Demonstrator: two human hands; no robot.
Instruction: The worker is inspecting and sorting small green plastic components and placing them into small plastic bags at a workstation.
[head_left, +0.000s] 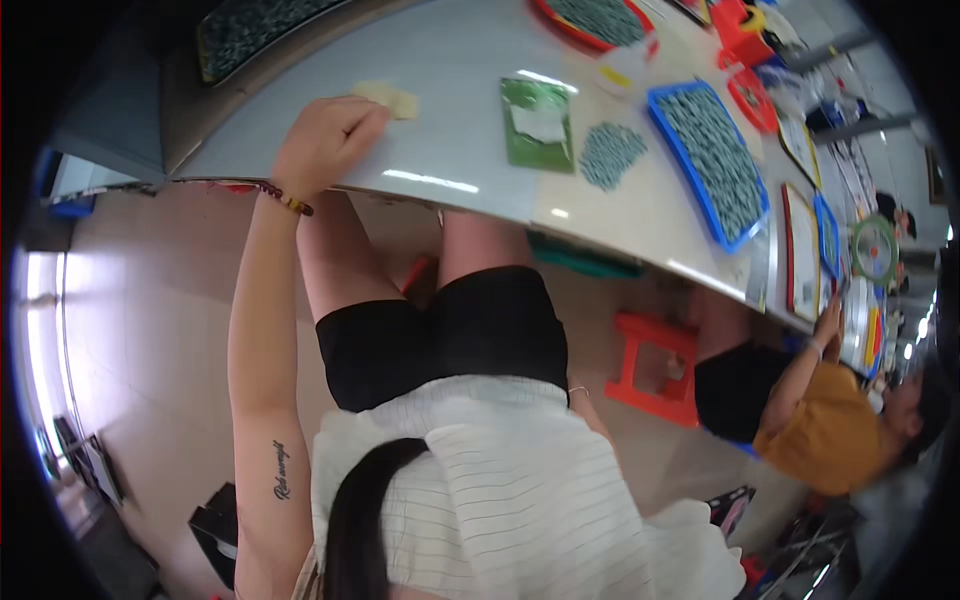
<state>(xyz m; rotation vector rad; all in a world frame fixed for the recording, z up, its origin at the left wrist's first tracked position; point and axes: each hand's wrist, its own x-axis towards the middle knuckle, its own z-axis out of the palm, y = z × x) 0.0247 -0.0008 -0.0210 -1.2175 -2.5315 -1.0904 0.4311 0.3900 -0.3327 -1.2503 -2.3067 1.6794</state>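
Note:
My left hand (335, 142) rests over the near left part of the table with its fingers curled closed. A pale yellow piece, like a cloth or soft pad (390, 99), sticks out from under these fingers, which appear pressed on it. To the right lies a green packet (538, 125) with a white patch. Beside the packet is a loose pile of small grey-green pieces (611, 156). A blue tray (664, 118) full of the same pieces stands further right. Only a wrist with a thin bracelet shows of my right arm, low beside my shorts; that hand is hidden.
A red tray (652, 46) of similar pieces sits at the far side, near a clear container with a yellow label (615, 78). A dark-framed tray (205, 62) stands far left. On the right, a person in a mustard top (825, 425) works by a red stool (650, 405).

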